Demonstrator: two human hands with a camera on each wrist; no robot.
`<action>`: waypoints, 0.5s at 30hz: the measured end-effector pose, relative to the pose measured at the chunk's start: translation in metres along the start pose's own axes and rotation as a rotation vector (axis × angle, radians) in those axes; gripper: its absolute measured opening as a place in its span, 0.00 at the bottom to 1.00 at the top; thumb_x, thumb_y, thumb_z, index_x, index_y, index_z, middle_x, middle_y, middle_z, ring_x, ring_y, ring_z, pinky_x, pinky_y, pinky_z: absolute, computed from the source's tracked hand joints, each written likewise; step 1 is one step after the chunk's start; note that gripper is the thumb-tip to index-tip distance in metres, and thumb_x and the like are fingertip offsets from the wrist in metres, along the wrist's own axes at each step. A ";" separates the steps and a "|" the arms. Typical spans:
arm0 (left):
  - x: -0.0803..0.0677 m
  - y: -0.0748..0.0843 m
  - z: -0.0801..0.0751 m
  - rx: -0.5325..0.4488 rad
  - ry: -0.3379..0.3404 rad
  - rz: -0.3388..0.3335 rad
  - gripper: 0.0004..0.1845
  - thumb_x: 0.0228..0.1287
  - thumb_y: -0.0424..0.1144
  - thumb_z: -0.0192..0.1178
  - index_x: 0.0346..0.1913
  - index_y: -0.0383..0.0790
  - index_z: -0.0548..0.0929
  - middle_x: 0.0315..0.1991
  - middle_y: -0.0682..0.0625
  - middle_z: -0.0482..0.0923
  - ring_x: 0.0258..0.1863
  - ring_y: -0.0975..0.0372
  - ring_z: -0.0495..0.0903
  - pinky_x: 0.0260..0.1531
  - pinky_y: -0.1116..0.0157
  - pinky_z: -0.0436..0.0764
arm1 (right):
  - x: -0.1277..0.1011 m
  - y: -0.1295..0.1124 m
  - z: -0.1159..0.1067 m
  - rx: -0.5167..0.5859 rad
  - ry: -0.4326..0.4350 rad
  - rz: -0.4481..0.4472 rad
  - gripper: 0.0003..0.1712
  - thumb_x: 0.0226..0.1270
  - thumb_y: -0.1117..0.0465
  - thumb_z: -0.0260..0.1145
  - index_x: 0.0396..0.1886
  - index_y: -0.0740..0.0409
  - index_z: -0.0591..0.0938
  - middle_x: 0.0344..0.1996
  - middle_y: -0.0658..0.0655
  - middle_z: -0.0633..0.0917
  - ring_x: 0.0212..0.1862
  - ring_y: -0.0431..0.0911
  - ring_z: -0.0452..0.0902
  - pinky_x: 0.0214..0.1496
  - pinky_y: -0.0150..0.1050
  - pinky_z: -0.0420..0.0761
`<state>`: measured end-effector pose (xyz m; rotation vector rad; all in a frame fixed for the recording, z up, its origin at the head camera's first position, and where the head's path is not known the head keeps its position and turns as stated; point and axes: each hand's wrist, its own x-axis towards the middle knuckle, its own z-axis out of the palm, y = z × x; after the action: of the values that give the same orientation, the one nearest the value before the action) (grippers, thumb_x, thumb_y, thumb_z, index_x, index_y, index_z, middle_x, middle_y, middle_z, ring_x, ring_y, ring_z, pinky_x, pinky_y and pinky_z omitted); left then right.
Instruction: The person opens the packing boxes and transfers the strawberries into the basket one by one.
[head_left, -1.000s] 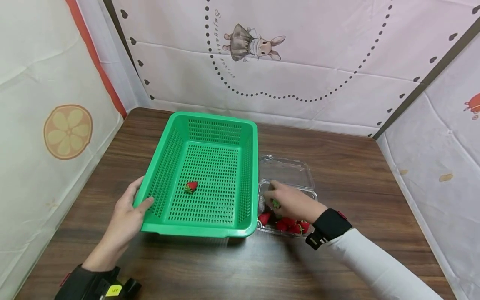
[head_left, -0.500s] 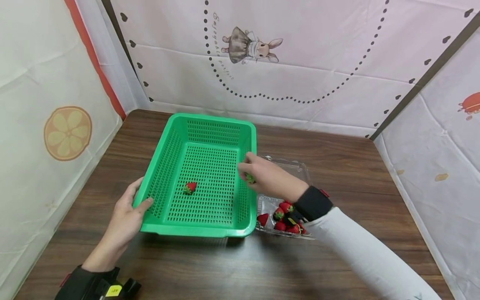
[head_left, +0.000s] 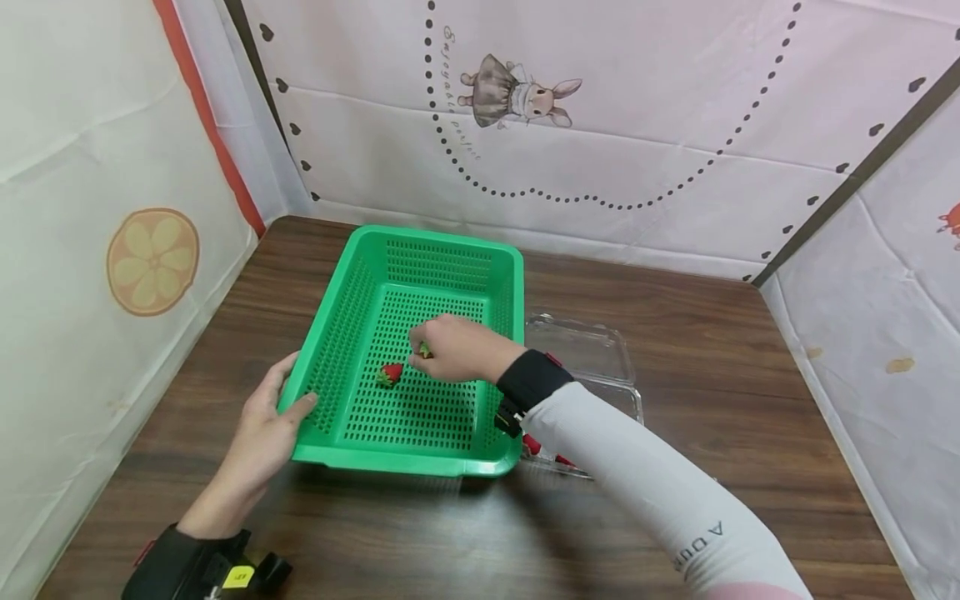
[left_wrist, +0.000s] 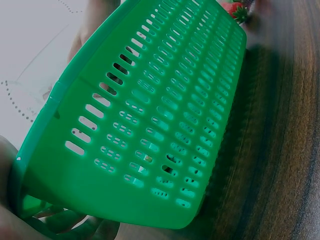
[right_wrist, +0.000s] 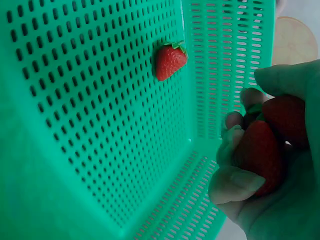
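While the green basket (head_left: 420, 350) sits mid-table on the dark wood table (head_left: 675, 517), it looks like a shallow rectangular plastic tray with slotted walls and a perforated floor, rim rounded all the way round. One strawberry (head_left: 390, 373) lies loose on the basket floor, red with a green cap, just at 9 o'clock of the right hand (head_left: 457, 348). The held strawberries (right_wrist: 267, 145) are red too, and the right wrist view shows two of them tucked in the palm.

Room-wise, most of the basket floor is bare, with open mesh toward 12 o'clock and 6 o'clock of the loose berry. The basket's right wall is just beside a clear clamshell box (head_left: 592, 358) at 3 o'clock, lid flipped back, with a few red berries (head_left: 534, 444) peeking out under the sleeve. Walls of printed cloth close the table in on three sides.

Fingers: the right hand hovers inside the basket, fingers curled snug round its berries, thumb over the top. The left hand (head_left: 266, 425) grips the basket's near-left corner at 7 o'clock, thumb on the rim, fingers wrapped underneath
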<state>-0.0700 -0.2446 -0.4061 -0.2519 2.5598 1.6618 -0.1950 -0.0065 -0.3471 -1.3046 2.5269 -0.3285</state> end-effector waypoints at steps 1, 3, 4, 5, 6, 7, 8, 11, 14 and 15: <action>0.000 0.000 0.000 -0.003 -0.002 -0.001 0.33 0.78 0.41 0.41 0.78 0.50 0.41 0.73 0.37 0.57 0.66 0.46 0.65 0.48 0.57 0.75 | 0.003 -0.001 0.001 0.011 -0.013 0.003 0.12 0.74 0.56 0.56 0.28 0.50 0.75 0.19 0.47 0.67 0.21 0.38 0.58 0.29 0.31 0.60; 0.000 0.001 0.000 0.000 0.000 -0.002 0.33 0.78 0.41 0.41 0.78 0.49 0.41 0.73 0.37 0.57 0.66 0.46 0.65 0.49 0.56 0.75 | 0.009 -0.003 0.003 0.029 -0.047 0.009 0.17 0.74 0.58 0.55 0.22 0.50 0.71 0.16 0.47 0.61 0.19 0.39 0.53 0.28 0.32 0.58; 0.000 0.001 0.000 -0.001 0.000 -0.002 0.33 0.78 0.41 0.41 0.78 0.49 0.41 0.73 0.36 0.57 0.67 0.46 0.65 0.50 0.55 0.75 | 0.011 -0.003 0.004 0.033 -0.062 0.014 0.19 0.74 0.58 0.54 0.19 0.49 0.68 0.16 0.47 0.59 0.18 0.39 0.50 0.28 0.32 0.56; 0.000 0.001 0.000 -0.003 0.001 -0.002 0.33 0.78 0.40 0.41 0.78 0.48 0.41 0.73 0.36 0.56 0.67 0.46 0.64 0.51 0.54 0.74 | 0.013 -0.003 0.006 0.033 -0.075 0.020 0.21 0.75 0.58 0.54 0.17 0.49 0.65 0.15 0.47 0.57 0.18 0.39 0.49 0.27 0.32 0.55; 0.000 0.001 0.000 -0.006 0.001 -0.002 0.33 0.78 0.40 0.41 0.78 0.48 0.41 0.73 0.36 0.56 0.67 0.45 0.64 0.51 0.53 0.74 | 0.016 -0.004 0.007 0.029 -0.085 0.027 0.23 0.75 0.58 0.53 0.16 0.48 0.63 0.15 0.47 0.55 0.18 0.39 0.47 0.27 0.32 0.54; 0.000 0.001 0.000 -0.009 0.001 -0.001 0.33 0.78 0.40 0.41 0.78 0.48 0.41 0.73 0.36 0.56 0.67 0.45 0.64 0.52 0.52 0.74 | 0.018 -0.004 0.009 0.025 -0.091 0.034 0.24 0.75 0.58 0.53 0.14 0.48 0.61 0.14 0.47 0.54 0.17 0.39 0.46 0.26 0.32 0.54; 0.000 0.001 0.000 -0.008 0.003 0.000 0.33 0.78 0.40 0.42 0.78 0.48 0.41 0.73 0.36 0.57 0.67 0.45 0.64 0.52 0.52 0.74 | 0.020 -0.003 0.010 0.023 -0.094 0.044 0.25 0.74 0.58 0.53 0.13 0.48 0.59 0.14 0.47 0.53 0.18 0.39 0.45 0.26 0.33 0.53; 0.000 0.002 0.000 -0.010 0.003 0.000 0.33 0.78 0.40 0.42 0.78 0.48 0.41 0.73 0.37 0.57 0.67 0.46 0.64 0.52 0.52 0.73 | 0.028 0.000 0.014 -0.021 -0.071 0.075 0.26 0.73 0.57 0.53 0.12 0.47 0.59 0.14 0.47 0.53 0.18 0.40 0.45 0.26 0.33 0.52; 0.000 0.002 0.000 -0.010 0.005 -0.001 0.33 0.77 0.40 0.42 0.78 0.48 0.41 0.73 0.37 0.57 0.67 0.46 0.64 0.52 0.52 0.73 | 0.035 0.005 0.017 -0.067 -0.024 0.108 0.26 0.71 0.57 0.53 0.11 0.47 0.60 0.13 0.46 0.54 0.18 0.40 0.46 0.25 0.33 0.51; 0.000 0.002 0.000 -0.011 0.005 -0.001 0.33 0.77 0.40 0.42 0.78 0.49 0.41 0.73 0.37 0.57 0.68 0.45 0.64 0.53 0.51 0.73 | 0.037 0.007 0.018 -0.085 -0.008 0.121 0.26 0.70 0.57 0.53 0.10 0.47 0.60 0.13 0.46 0.54 0.18 0.40 0.46 0.25 0.33 0.51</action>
<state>-0.0701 -0.2440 -0.4042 -0.2584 2.5541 1.6768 -0.2148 -0.0348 -0.3709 -1.1731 2.6241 -0.1918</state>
